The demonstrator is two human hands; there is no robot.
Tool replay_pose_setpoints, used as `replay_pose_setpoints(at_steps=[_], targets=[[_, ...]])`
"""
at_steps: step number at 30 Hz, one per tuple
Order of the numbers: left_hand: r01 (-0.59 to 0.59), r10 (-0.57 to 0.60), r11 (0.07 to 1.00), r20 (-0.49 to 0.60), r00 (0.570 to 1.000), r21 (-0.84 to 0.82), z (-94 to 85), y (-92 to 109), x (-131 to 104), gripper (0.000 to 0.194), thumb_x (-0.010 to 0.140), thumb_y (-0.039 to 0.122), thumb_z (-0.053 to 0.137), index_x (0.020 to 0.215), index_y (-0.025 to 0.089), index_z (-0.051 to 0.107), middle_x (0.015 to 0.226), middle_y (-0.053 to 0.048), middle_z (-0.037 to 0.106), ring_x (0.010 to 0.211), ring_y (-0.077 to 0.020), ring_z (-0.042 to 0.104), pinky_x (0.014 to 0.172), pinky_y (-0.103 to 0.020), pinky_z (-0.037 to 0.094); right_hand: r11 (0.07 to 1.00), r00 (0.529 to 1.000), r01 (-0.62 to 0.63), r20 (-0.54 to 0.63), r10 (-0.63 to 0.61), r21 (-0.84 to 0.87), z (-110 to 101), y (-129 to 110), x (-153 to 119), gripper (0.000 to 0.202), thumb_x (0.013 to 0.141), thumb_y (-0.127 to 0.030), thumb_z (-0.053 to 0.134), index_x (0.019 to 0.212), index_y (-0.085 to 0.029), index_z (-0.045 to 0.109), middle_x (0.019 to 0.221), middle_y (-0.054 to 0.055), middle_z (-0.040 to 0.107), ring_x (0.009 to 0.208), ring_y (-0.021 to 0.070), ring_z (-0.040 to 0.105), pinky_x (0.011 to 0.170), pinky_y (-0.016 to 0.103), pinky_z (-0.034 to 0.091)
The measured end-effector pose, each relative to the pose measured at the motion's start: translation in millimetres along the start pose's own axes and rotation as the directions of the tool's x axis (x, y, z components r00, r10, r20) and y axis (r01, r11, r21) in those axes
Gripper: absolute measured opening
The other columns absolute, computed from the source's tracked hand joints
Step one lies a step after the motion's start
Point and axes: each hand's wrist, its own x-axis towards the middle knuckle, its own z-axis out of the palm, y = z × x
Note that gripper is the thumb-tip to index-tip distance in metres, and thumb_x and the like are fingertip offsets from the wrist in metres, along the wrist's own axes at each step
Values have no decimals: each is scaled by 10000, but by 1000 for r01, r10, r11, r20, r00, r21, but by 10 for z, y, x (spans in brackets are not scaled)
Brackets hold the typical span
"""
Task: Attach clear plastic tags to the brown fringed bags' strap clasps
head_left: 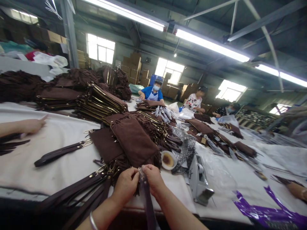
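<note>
The desk is carrying all the items on a pale cloth. Brown fringed bags are lying stacked toward its far left area, their zipped edges roughly aligning, probably for counting and easy pick-up. A front bag is lying flat near the middle of the near edge, apparently for close access. Dark wrist straps are fanning over the near edge to its left, clasps inward, presumably leaving the metal ends reachable. At the near right corner, purple plastic is lying crumpled. A tape dispenser is standing near that edge, right of the hands, apparently within reach.

The left hand and right hand are pinching the upper end of one strap, fingers nearly closing together, likely for fine control. This strap is hanging over the near edge, just below the front bag; the fingers are hiding its exact fitting. A small dish is sitting beside the front bag.
</note>
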Motion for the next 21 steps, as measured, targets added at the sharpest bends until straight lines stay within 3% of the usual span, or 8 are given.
replay_pose_setpoints(at_steps=[5,10,13,17,21], targets=[[-192,237,925,-103,966,328,22,-104,9,197,847,224,487,677,210,586,775,-63,605,758,-215,578,748,-328,447,999,1000,21,-4,-21,-24,-41,48,45,362,589,-444,750,680,-121,614,542,-14,572,498,97,476,490,219,369],[-355,410,832,-43,911,427,72,-228,20,175,864,145,431,789,187,583,1138,-126,603,1011,-225,604,913,-354,464,996,998,57,-33,-59,-64,-48,62,30,290,611,-384,731,674,-119,631,539,-16,570,493,98,470,487,219,359],[-365,405,816,7,914,448,69,-225,27,177,866,125,424,870,185,591,1038,-103,634,962,-216,615,874,-344,479,994,995,80,-46,-84,-76,-61,64,6,248,628,-355,707,675,-124,632,563,-11,582,513,103,484,502,222,375],[-296,316,846,29,948,444,59,-169,36,187,850,119,425,777,198,578,800,-50,611,791,-199,600,763,-330,472,993,994,77,-71,-83,-92,-107,92,21,204,605,-307,698,659,-122,631,572,-8,587,533,107,495,516,222,385],[-252,266,882,21,964,399,62,-136,40,179,845,142,440,735,199,570,772,-43,610,769,-192,593,747,-323,452,996,995,40,-87,-47,-81,-133,136,54,203,596,-311,683,661,-131,614,560,-13,579,521,109,495,508,228,387]])
